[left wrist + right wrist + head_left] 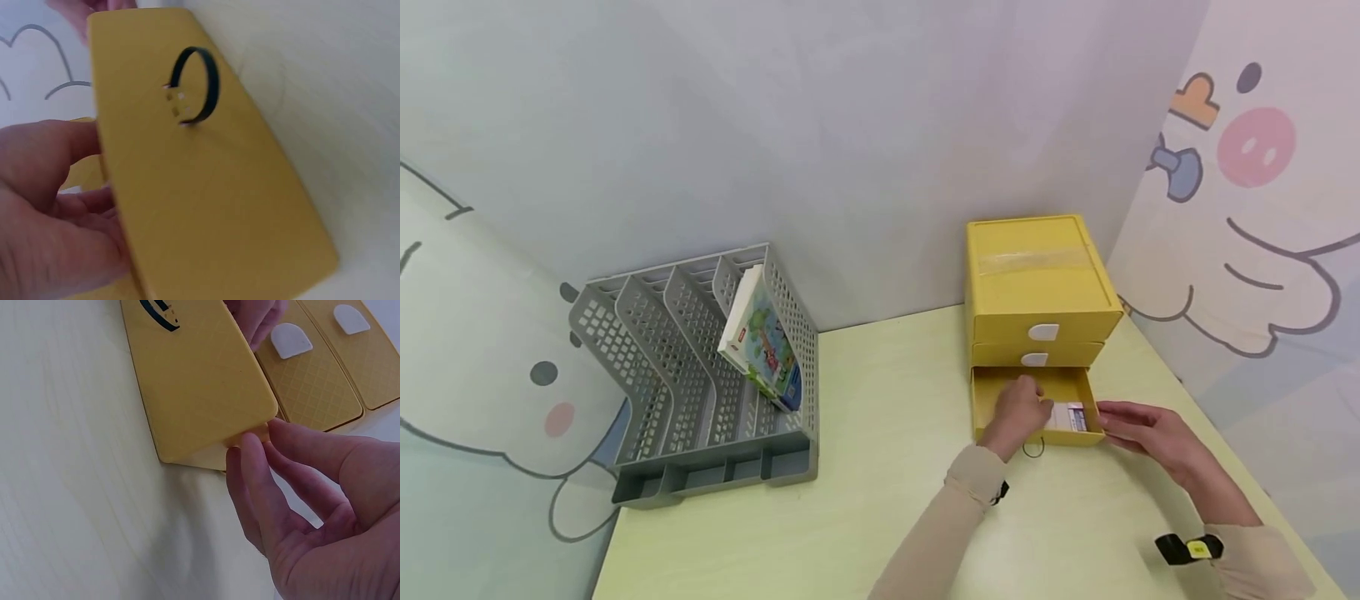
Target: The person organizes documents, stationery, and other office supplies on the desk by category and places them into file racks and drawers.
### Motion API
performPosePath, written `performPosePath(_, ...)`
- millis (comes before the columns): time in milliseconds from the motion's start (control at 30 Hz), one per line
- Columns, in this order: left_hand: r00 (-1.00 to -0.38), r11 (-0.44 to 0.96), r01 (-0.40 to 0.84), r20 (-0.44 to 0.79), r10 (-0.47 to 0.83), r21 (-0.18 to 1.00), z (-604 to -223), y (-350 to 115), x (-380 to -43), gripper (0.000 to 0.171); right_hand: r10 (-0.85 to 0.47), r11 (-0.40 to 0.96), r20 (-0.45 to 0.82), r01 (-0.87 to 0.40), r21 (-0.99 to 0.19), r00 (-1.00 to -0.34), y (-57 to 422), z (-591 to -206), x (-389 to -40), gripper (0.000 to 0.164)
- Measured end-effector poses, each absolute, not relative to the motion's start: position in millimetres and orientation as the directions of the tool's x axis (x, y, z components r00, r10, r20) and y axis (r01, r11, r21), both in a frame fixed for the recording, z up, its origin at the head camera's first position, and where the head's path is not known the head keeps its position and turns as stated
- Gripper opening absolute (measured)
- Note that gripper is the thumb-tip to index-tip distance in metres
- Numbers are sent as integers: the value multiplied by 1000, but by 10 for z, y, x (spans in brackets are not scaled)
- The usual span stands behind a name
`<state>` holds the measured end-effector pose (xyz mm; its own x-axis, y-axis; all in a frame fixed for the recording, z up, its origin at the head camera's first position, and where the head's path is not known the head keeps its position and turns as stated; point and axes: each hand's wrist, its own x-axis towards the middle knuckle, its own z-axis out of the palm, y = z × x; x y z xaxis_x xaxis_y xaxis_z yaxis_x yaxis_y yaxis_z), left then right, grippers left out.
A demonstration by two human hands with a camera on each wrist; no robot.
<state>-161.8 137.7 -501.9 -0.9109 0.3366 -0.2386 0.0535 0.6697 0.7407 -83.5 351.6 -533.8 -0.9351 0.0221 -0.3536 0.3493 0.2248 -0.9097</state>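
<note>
The bottom drawer (pixel 985 408) of a yellow drawer unit (pixel 1037 283) is pulled out. A dark loop handle (pixel 212 84) hangs on its front panel (pixel 187 187). Inside lies a small white box (pixel 1060 417) with a dark printed end. My left hand (pixel 1021 408) reaches in over the front, fingers bent beside the box; the panel hides its fingertips in the left wrist view, so its hold on the box is unclear. At the drawer's right side wall, my right hand (pixel 1150 433) pinches the upper edge between thumb and fingers.
To the left stands a grey file rack (pixel 692 375) with a picture book (pixel 767 342) in its rightmost slot. Two upper drawers with white tabs (pixel 292 341) are shut. Walls with cartoon drawings (pixel 1255 150) border the pale table (pixel 880 417).
</note>
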Motion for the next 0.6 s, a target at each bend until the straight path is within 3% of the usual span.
performPosePath(100, -922, 644, 115, -161, 353, 757, -4915, 1273, -1592, 9, 21, 203, -355, 352, -914, -935, 3523, -5356, -834, 65)
performPosePath(167, -925, 618, 140, -121, 361, 774, -4855, 1209, -1584, 6, 20, 193, -356, 353, -916, -934, 3533, -5360, -835, 64)
performPosePath(367, -933, 583, 240, 18, 360, 777, -4712, 1034, -1561, 9, 19, 195, -361, 357, -913, -933, 3533, -5372, -838, 64)
performPosePath(600, -873, 626, 482, 278, 401, 613, -4468, 877, -1524, 13, 17, 209, -364, 360, -909, -931, 3533, -5371, -845, 65)
